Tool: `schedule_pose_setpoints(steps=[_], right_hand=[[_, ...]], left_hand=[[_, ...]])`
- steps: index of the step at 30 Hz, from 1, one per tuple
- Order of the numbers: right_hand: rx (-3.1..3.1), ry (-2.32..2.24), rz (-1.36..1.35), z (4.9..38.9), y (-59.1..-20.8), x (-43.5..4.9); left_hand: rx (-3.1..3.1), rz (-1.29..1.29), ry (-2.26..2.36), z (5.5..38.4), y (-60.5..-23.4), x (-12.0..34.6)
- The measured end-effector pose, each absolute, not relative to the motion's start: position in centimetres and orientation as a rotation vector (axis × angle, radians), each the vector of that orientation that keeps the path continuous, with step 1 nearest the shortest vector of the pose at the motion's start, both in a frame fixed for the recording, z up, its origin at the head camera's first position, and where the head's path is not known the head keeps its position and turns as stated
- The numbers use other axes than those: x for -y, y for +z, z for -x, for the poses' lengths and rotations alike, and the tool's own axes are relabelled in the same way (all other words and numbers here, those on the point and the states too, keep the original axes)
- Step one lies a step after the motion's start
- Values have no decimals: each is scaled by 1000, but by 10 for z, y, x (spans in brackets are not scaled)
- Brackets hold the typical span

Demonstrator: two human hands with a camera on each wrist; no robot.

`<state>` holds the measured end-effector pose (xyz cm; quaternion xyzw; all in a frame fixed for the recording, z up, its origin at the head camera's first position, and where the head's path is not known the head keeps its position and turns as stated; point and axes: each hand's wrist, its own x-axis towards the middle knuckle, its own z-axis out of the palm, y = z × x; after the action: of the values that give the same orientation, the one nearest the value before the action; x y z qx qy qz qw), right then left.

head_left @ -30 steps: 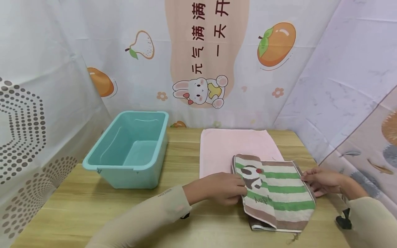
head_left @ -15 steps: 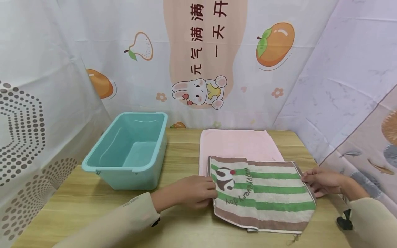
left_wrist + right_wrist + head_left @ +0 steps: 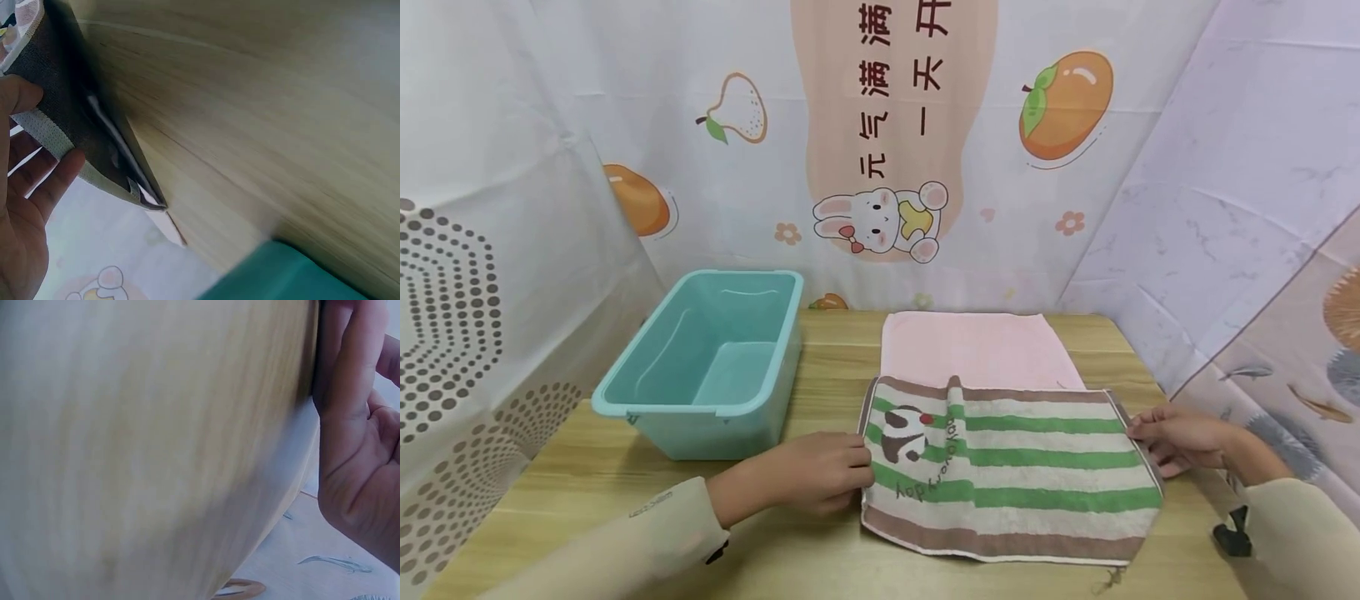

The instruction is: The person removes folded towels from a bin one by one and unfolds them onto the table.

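Note:
A striped towel [image 3: 1045,479] in green, white and brown, with a panda picture near its left end, lies spread over the front right of the table. My left hand [image 3: 823,473] pinches its left edge between thumb and fingers; the left wrist view shows the towel's dark border [image 3: 59,94] in that grip. At the opposite edge, my right hand [image 3: 1183,437] holds the towel's right side. The right wrist view shows the right hand [image 3: 356,437] low beside the table, but the towel is out of sight there. A raised crease crosses the towel right of the panda.
Behind the striped towel lies a flat pink towel [image 3: 977,350], its front part covered. A teal plastic bin [image 3: 722,429] stands at the left of the wooden table [image 3: 835,367]. Printed curtains [image 3: 715,208] hang at the back and both sides.
My left hand has moved left, drawing the striped towel's folded-over left end outward so it now lies unfolded and wider. My right hand has stayed at the right edge.

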<state>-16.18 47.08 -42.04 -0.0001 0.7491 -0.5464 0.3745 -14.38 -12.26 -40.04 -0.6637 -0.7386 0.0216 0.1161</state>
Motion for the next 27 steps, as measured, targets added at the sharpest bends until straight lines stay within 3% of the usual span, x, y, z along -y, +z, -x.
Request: schedule_pose_setpoints(steps=[19, 27], right_hand=[[-1930, -1392, -25, 162, -418, -470], [-1914, -1399, -16, 162, -419, -469]], left_hand=[[2196, 1908, 187, 117, -409, 159], [2503, 1814, 174, 127, -408, 155]])
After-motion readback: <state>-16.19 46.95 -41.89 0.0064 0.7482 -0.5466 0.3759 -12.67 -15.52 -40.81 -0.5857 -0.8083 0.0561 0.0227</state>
